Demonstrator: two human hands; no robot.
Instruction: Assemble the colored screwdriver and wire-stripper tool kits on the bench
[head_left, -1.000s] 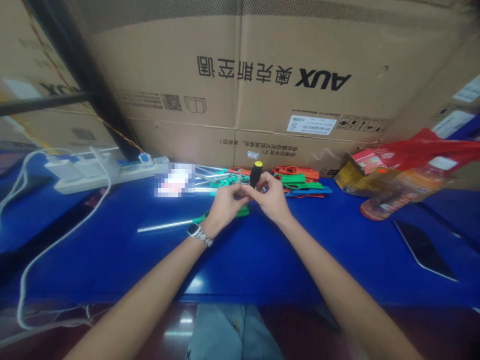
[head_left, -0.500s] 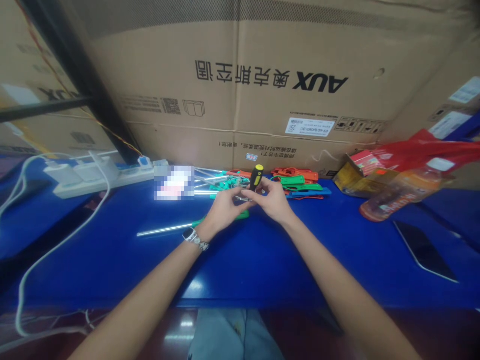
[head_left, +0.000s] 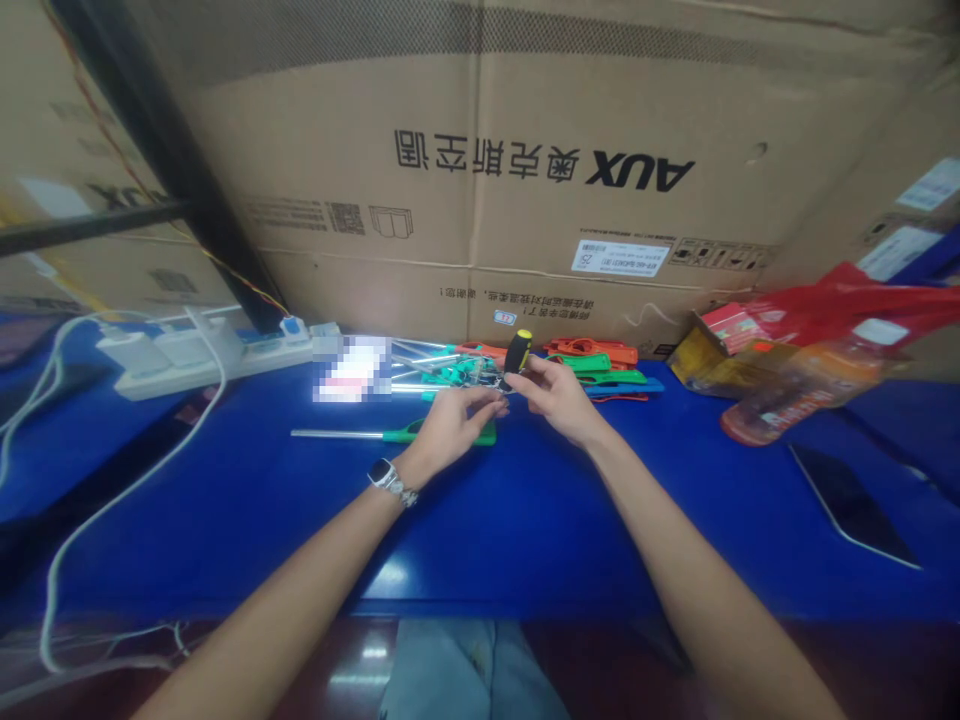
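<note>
My right hand (head_left: pixel 564 398) is closed around a screwdriver (head_left: pixel 517 352) with a black and yellow handle, which stands nearly upright; its tip is hidden. My left hand (head_left: pixel 459 422) is closed on a green long-nosed lighter (head_left: pixel 409 432), whose metal tube points left and whose handle end shows past the thumb. The left thumb and index finger are pinched together beside the right fingertips; anything small between them is too blurred to name. Behind both hands lies a pile of similar lighters (head_left: pixel 596 362) with green, orange, blue and teal handles.
A white power strip (head_left: pixel 176 375) with plugs and cables lies at the left. At the right are a drink bottle (head_left: pixel 810 385), an opened small box (head_left: pixel 701 355), a red plastic bag (head_left: pixel 840 300) and a phone (head_left: pixel 851 505). A large cardboard carton (head_left: pixel 525 80) stands behind the table.
My hands have moved slightly apart, the right one shifting a little right with the screwdriver. The green lighter's tube has swung up from a slant to nearly level.
</note>
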